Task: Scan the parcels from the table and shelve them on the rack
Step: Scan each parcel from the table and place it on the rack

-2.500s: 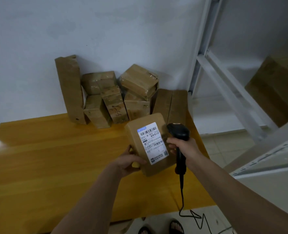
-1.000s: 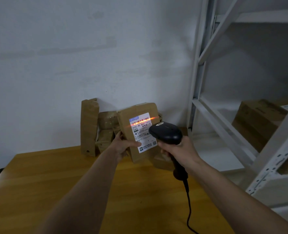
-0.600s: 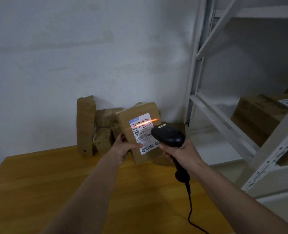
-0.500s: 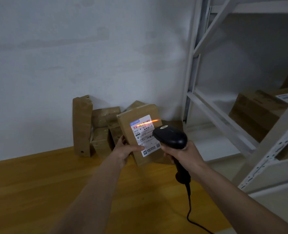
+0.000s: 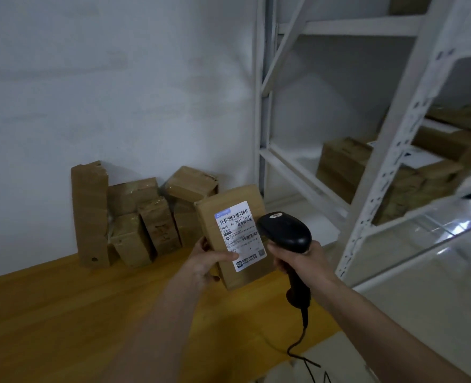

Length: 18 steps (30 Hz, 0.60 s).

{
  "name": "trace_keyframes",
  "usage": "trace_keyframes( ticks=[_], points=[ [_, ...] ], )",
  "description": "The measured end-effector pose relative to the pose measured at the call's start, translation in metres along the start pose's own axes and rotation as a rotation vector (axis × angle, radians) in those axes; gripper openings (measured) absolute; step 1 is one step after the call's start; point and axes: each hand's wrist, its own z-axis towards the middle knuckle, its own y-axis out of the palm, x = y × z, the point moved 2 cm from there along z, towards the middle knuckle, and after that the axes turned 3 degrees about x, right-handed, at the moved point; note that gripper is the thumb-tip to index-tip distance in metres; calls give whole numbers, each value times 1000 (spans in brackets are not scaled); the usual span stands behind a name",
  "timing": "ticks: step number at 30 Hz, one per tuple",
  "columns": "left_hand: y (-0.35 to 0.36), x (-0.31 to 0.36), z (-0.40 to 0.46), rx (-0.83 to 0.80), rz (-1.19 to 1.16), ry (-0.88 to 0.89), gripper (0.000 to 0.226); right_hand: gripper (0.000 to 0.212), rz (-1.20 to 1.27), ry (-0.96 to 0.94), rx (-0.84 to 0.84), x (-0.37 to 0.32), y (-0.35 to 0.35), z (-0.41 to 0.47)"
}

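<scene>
The left hand (image 5: 205,261) holds a parcel (image 5: 234,236) above the right end of the table (image 5: 63,313), thumb curled across its front face, label (image 5: 241,234) facing the camera. The right hand (image 5: 302,262) grips a scanner (image 5: 285,230) by its handle, fingers wrapped round it, head just beside the label's right edge. A cable (image 5: 302,335) hangs from the handle. More parcels (image 5: 134,217) stand at the table's far edge, against the wall. The rack (image 5: 394,134) stands to the right, with boxes (image 5: 347,161) on one shelf.

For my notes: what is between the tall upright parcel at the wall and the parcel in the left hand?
Head view: a cluster of smaller taped parcels stands between the tall parcel and the held parcel.
</scene>
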Motion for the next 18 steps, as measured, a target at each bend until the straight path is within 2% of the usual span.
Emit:
trace_keyframes(
  ticks=[8, 12, 15, 18],
  points=[
    [116, -46, -71, -191, 77, -103, 102, 15, 88, 45, 226, 25, -120, -83],
    [169, -69, -114, -226, 101, -154, 86, 17, 122, 52, 361, 41, -179, -128],
    [196, -84, -143, -226, 20, -210, 75, 25, 144, 48, 431, 50, -217, -160],
    [220, -100, -169, -247, 67, -200, 75, 23, 172, 36, 483, 58, -249, -189]
  ],
)
